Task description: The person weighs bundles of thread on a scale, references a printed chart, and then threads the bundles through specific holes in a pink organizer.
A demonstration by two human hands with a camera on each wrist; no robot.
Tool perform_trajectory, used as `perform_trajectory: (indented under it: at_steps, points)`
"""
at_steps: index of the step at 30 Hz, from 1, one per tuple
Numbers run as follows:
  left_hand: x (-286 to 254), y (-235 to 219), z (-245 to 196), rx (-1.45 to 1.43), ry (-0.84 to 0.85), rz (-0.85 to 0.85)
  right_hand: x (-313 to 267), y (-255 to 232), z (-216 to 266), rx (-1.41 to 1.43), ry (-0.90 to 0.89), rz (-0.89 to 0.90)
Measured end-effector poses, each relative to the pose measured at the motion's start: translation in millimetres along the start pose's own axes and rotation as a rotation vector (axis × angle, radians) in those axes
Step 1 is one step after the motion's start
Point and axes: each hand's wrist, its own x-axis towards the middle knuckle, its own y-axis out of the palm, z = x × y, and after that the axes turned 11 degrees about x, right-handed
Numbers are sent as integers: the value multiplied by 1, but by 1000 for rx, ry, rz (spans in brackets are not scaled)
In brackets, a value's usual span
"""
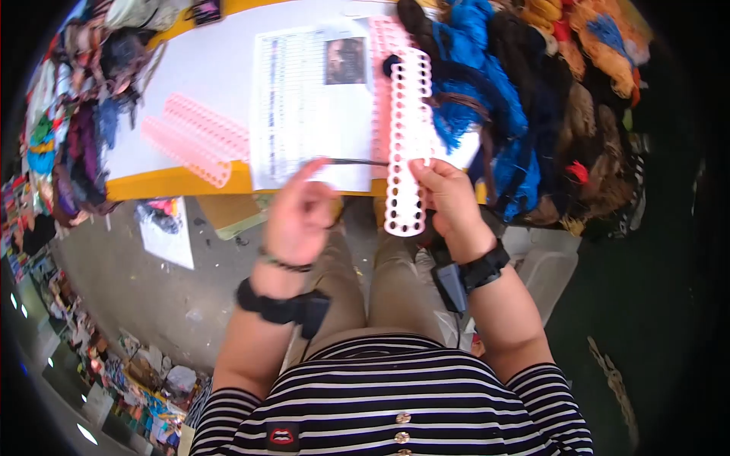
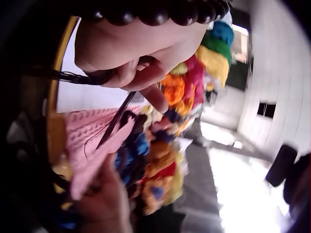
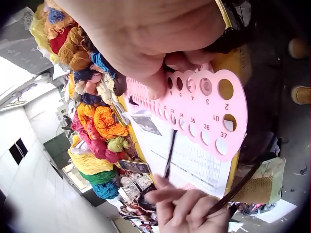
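A long pink card with rows of numbered holes (image 1: 411,144) (image 3: 214,112) is pinched near its side edge by my right hand (image 1: 454,199) (image 3: 150,36). Dark thread (image 1: 357,161) (image 2: 116,119) (image 3: 171,150) stretches from the card to my left hand (image 1: 300,216) (image 2: 141,53), whose curled fingers grip it. More of the dark strand trails from that hand's other side in both wrist views. A dark knot of thread (image 1: 391,65) lies at the card's upper left edge. My fingers hide part of the card's edge.
A printed sheet (image 1: 304,137) lies on the white, yellow-edged table (image 1: 220,185). Other pink hole cards (image 1: 199,133) lie left of it, and another (image 1: 384,34) lies behind the held card. Blue, brown and orange yarn hanks (image 1: 525,99) pile up at right, darker bundles (image 1: 91,144) at left.
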Motion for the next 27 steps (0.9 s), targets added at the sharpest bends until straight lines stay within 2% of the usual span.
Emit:
perform_trajectory:
  at_steps: [1, 2, 3, 4, 6, 9, 11, 14, 17, 20, 25, 27]
  points:
    - [-6, -7, -14, -338, 2, 130, 2, -4, 1, -3, -13, 4]
    - [-14, -17, -26, -400, 93, 101, 4, -8, 2, -4, -26, 11]
    - [-22, -30, -39, -462, 115, 61, 3, -8, 4, 29, -27, 9]
    - [-30, -30, -50, -546, 123, 94, 2, -7, 6, 65, -24, 12]
    - [-35, -38, -45, -541, 85, 133, 5, -9, 7, 82, -13, 24]
    - [-21, -33, -3, 37, -200, -14, 6, -3, 8, 70, -20, 38]
    - [-13, 11, 22, 494, -262, -165, 12, -5, 5, 61, -22, 44]
    - [6, 44, 47, 590, -120, -57, 6, -2, 7, 49, -17, 50]
    - [30, 52, 61, 718, 85, -117, 8, -8, 4, 4, -11, 71]
    - [49, 58, 52, 823, 117, -189, 4, -11, 0, -7, -12, 75]
    - [73, 55, 52, 785, 149, -178, 7, -17, -7, -20, -6, 81]
    - [76, 56, 51, 805, 154, -183, 5, -16, -5, -53, -57, 97]
